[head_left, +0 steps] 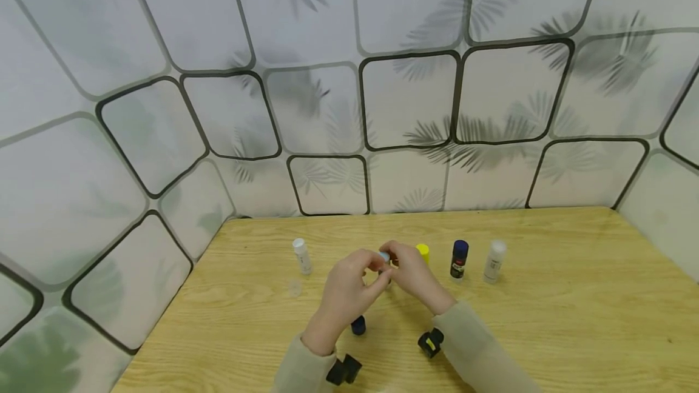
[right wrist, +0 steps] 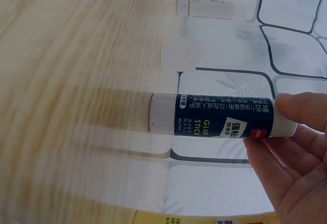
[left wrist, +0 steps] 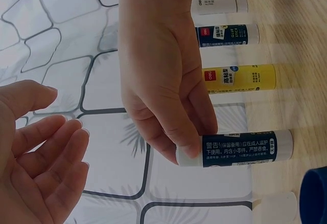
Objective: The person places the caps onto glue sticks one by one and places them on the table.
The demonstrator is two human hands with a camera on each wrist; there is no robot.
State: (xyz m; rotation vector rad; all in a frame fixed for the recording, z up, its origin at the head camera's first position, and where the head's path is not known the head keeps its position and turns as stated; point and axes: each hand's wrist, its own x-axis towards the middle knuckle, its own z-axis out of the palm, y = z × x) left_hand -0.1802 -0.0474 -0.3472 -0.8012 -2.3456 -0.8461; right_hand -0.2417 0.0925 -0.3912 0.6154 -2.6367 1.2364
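Note:
My right hand (head_left: 413, 270) pinches the white upper end of a glue stick (right wrist: 219, 116) between thumb and fingers. This stick has a dark blue label and stands upright, its base at the tabletop in the right wrist view. Beside it is my left hand (head_left: 349, 284), its fingers (left wrist: 56, 147) loosely bent and apart from the stick in the left wrist view, with nothing held. A dark blue cap (head_left: 358, 325) sits on the table below the left hand. Behind the right hand stands a yellow glue stick (left wrist: 242, 78), partly hidden in the head view.
To the right stand a dark blue-capped glue stick (head_left: 459, 259) and a white one (head_left: 494, 261). Another white stick (head_left: 302, 256) stands at the left, near a small translucent cap (head_left: 295, 287). A patterned curtain (head_left: 409, 102) borders the wooden table (head_left: 573, 296) at the back.

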